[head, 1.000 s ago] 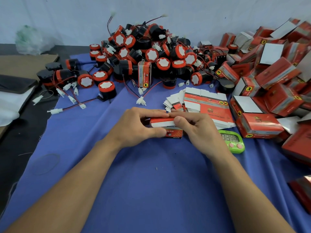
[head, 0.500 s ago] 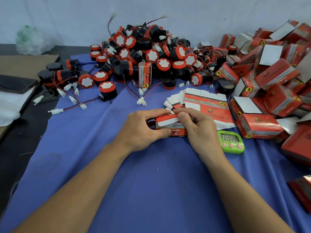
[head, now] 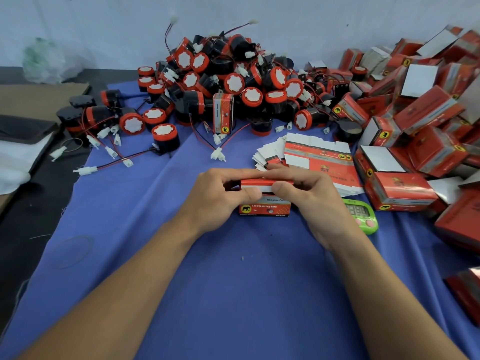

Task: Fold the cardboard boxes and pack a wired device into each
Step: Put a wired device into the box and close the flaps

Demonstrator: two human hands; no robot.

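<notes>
I had the red cardboard box (head: 265,207) standing on the blue cloth (head: 233,294) just left of the green timer (head: 363,216), with its printed front toward me. My left hand (head: 213,198) and right hand (head: 314,196) both pinched its top flap. The thumbs sat on the white strip at the front edge and the fingers curled over the top from behind. Whether a wired device already sat inside, I could not tell.

I judged the box light and thin-walled. It looked stiff along its creases but easy to dent on the open panels, and the glossy print looked a little slippery. The safest hold seemed to be at the corners and folded edges, steering the flap by its crease rather than pushing on its middle.

Just behind the timer lay the stack of flat blanks (head: 319,162), and well behind it the heap of wired devices (head: 233,81). The packed boxes (head: 415,120) were piled to the timer's right.

Half a second earlier the flap had been tilted, raised at its right end, and the box sat slightly skewed. Now the flap lay level along the top and the front panel faced me squarely. The box had hardly shifted from its place beside the timer.
</notes>
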